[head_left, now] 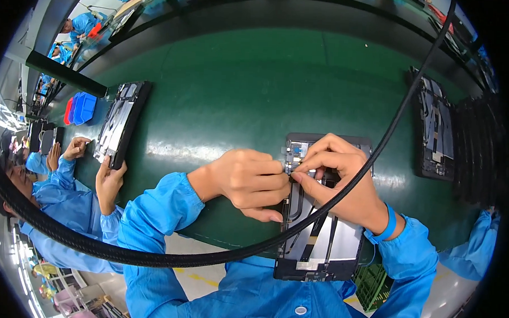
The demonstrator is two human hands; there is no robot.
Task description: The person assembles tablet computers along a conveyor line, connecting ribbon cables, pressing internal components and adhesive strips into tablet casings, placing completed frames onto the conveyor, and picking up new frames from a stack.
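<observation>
An opened tablet-like device (344, 246) lies at the near edge of the green workbench, its circuit boards, dark ribbon cables and silvery panel exposed. My left hand (251, 181) reaches its left edge with fingers curled and closed; whatever they pinch is hidden. Over the upper part of the device, my right hand (338, 173) pinches thumb and forefinger together close to my left fingertips. Anything between them is too small to make out. A blue band (388, 222) circles my right wrist.
A black braided cable (206, 261) loops across the view, passing before my right hand. At left, a co-worker's hands (109, 182) hold another opened device (121, 118) near blue bins (83, 108). One more device (435, 129) lies at right beside a dark stack (478, 150). A green crate (373, 286) stands below.
</observation>
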